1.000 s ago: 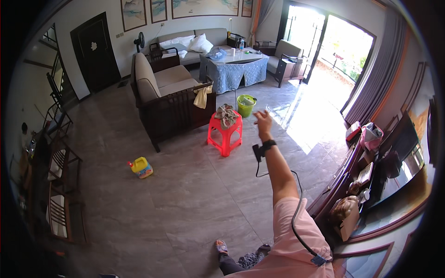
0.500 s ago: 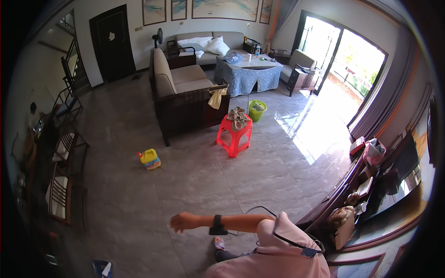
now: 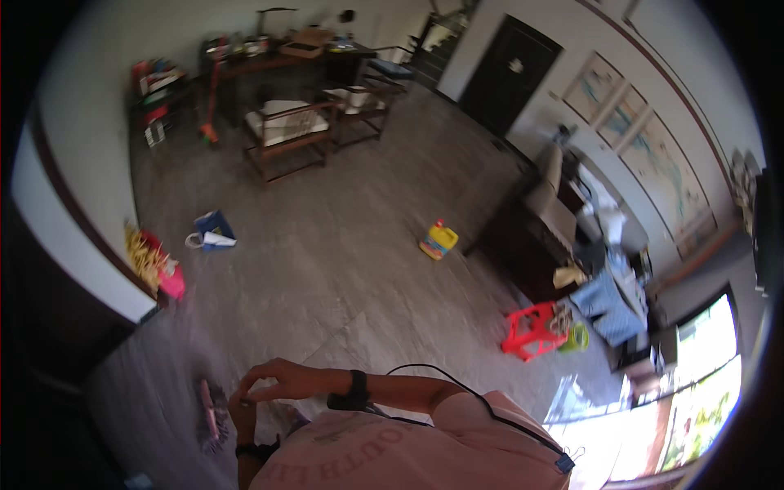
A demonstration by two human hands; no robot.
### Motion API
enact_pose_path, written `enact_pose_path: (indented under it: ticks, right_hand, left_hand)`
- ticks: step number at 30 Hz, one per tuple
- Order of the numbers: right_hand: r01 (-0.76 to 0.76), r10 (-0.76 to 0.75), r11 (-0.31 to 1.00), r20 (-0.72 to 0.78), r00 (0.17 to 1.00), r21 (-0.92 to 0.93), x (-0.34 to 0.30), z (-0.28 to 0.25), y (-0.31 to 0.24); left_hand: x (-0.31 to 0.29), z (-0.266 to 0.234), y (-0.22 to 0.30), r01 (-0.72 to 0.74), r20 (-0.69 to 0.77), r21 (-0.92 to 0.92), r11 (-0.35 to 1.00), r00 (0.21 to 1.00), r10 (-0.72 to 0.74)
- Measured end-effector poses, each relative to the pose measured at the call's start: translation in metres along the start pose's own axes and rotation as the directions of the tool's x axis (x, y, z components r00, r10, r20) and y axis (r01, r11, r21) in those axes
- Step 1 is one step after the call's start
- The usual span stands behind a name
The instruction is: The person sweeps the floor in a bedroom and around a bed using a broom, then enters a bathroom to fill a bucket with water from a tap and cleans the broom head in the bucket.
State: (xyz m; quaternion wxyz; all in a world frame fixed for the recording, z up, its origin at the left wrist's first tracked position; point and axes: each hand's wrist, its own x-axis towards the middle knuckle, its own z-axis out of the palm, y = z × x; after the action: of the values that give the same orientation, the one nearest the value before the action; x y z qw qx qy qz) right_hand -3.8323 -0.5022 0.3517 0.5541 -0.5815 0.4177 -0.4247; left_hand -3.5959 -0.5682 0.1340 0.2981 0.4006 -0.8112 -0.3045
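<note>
My right hand [image 3: 282, 380] reaches across the front of my pink shirt, its fingers curled and their tips meeting my left hand [image 3: 242, 416]. The left hand is closed, just below those fingertips. A small dark bit shows where the two hands meet, too small to name. Both wrists wear black bands. Beside my left hand, lower in the picture, a pink mop head [image 3: 212, 415] with grey fringe lies on the floor; no handle can be made out. The left side is slightly smeared by motion.
A yellow jug [image 3: 439, 242] stands on the floor ahead, a blue bag [image 3: 216, 231] farther left. A red stool [image 3: 535, 331] and green bin [image 3: 576, 337] stand right, by the sofa [image 3: 523, 245]. Wooden chairs [image 3: 290, 131] are at the back; a wall edge [image 3: 122, 282] juts in at left.
My view has swung left, so the jug, stool and sofa now lie farther right. My left hand and the mop head have come into view, and my right hand has met the left.
</note>
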Motion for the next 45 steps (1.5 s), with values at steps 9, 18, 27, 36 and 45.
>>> enact_pose_path:
  ticks: [9,18,27,36,45]
  right_hand:
    - [0.033,-0.041,0.998,0.183,0.982,0.046,0.142,0.073,-0.053]
    - [0.205,-0.272,0.952,0.318,0.908,0.228,0.249,0.060,-0.053]
    - [0.211,-0.354,0.934,0.664,0.658,0.289,0.320,0.109,-0.078]
    - [0.194,-0.434,0.894,0.887,0.159,0.403,0.361,0.310,-0.118]
    - [0.099,-0.815,0.571,0.548,0.189,0.815,0.356,0.528,-0.280]
  left_hand:
    - [-0.017,-0.040,-0.170,0.067,-0.238,0.145,0.987,0.971,-0.031]
    - [0.050,-0.092,-0.150,0.292,-0.395,-0.099,0.951,0.866,-0.307]
    - [0.032,-0.111,-0.193,0.475,-0.609,-0.107,0.873,0.663,-0.435]
    - [-0.048,-0.178,-0.251,0.464,-0.662,-0.320,0.826,0.515,-0.545]
    - [-0.149,-0.419,-0.163,0.451,-0.810,-0.236,0.861,0.398,-0.430]
